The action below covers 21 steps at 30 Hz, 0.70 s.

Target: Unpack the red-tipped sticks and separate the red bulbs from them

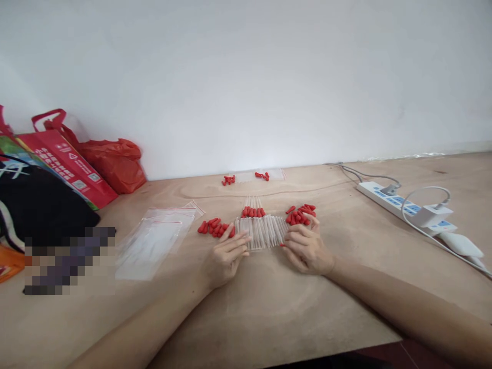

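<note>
A row of thin clear dropper tubes lies side by side on the table between my two hands. My left hand is at the row's left end, its fingertips closed near the tubes; whatever they pinch is too small to make out. At the right end, my right hand pinches a small red rubber bulb, whose tip shows at the fingers. Loose red bulbs form a left pile and a right pile. Behind the row are several tubes with red bulbs on them.
Clear zip bags lie to the left. Another clear bag and more red bulbs are near the wall. A power strip with chargers and cables stands at right. Shopping bags and a black bag fill the far left.
</note>
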{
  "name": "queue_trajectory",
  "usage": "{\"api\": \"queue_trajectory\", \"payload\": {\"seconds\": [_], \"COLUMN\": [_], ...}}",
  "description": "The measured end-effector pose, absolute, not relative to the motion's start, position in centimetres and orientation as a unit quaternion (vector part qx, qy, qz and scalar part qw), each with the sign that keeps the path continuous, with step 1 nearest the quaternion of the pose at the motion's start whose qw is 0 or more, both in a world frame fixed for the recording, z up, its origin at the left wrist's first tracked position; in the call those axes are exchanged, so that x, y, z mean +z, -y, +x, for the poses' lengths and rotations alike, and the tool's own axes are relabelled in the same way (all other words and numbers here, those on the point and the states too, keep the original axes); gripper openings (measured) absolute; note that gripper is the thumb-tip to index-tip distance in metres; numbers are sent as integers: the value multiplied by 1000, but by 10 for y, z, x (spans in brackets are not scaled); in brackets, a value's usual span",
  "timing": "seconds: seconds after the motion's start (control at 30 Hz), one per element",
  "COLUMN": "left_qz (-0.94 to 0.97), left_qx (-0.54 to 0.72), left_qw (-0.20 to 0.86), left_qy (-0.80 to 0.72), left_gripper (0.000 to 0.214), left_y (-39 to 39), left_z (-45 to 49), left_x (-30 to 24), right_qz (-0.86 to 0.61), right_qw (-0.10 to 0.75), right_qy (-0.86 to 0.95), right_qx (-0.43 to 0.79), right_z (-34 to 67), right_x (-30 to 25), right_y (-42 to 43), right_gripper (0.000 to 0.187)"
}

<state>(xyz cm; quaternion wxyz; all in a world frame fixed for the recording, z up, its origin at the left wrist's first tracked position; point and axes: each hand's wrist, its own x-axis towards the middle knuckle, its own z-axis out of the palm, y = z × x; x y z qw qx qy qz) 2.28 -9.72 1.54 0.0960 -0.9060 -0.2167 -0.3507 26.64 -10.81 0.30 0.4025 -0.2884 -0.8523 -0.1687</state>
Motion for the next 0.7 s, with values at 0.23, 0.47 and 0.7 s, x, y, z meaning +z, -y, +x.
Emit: {"api": "queue_trajectory", "payload": {"seconds": [0.23, 0.47, 0.7], "left_qz": [-868, -869, -875], "left_qx": [-386, -369, -384], "left_qw": [118, 110, 138], "left_qy": [289, 309, 261], "left_gripper": [16, 33, 21], "left_y": [96, 79, 66], "left_z": [20, 54, 101], "left_x": [16, 9, 12], "right_qz": [-435, -588, -632], "right_qw": [427, 450, 480], "right_qy": [778, 667, 608], "right_qx": [-150, -85, -16], "right_z": [282, 314, 337], "right_x": [7, 4, 0], "right_y": [90, 62, 52], "right_gripper": [20, 28, 28]}}
